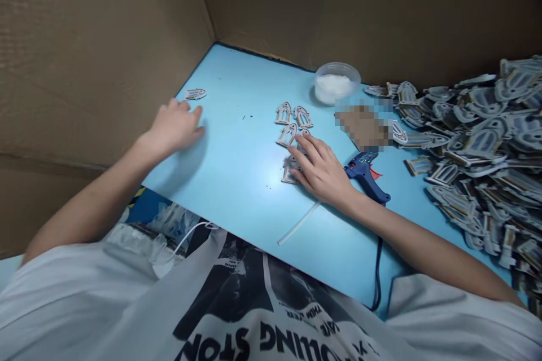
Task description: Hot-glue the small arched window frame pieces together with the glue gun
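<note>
The left hand (176, 127), fingers loosely spread and holding nothing, is just beside a lone piece (195, 94) on the table (237, 180). The right hand (322, 172) lies over a small group of pieces (288, 134); whether it grips one, I cannot tell. The glue gun (367, 177) lies near its wrist.

Table (237, 163) = light blue; glue gun (367, 177) = dark blue w/ red trigger (375, 174) — T-shirt (237, 316) is white/grey w/ black print.
</note>
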`<state>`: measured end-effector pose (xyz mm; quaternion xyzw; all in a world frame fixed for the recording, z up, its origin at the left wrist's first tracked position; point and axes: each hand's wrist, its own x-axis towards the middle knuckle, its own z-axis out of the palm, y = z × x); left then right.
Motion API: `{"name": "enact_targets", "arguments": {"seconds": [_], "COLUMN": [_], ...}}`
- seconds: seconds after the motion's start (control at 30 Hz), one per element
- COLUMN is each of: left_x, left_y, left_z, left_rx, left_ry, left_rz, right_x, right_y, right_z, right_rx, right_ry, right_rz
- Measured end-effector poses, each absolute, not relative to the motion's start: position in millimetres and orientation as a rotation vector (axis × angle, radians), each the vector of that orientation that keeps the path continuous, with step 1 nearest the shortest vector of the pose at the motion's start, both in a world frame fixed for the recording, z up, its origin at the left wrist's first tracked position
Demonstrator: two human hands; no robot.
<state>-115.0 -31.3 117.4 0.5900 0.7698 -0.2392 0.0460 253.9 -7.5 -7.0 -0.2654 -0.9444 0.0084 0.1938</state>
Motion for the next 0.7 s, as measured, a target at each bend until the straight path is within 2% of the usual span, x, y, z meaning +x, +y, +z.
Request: {"name": "enact_targets", "arguments": {"seconds": [0.1,0.27,0.5,0.6,0.7], "left_x": [-153,-176,-167,-157,-133], "left_y": [-62,-103,-122,-128,-134], "left_z": [130,107,83,85,89], "left_rx": [1.405,1.241,1.551,1.685,1.822], "left_ry": [2.442,2.443,2.593,2.511,2.228], "left_rz": [-0.915,-0.917,-0.57,-0.38,-0.159], "right_x": [235,141,-45,-81,-83], "right_y": [-3,52,117,120,119], "right_z": [1,14,15,12,11], "right_rx": [-0.574,-0.381,-0.667,-0.605,-0.465], "right_ry": [-2.685,-2.946,-2.921,-2.919,-2.942], "right_rz": [-0.041,0.082,0.263,0.304,0.249]}}
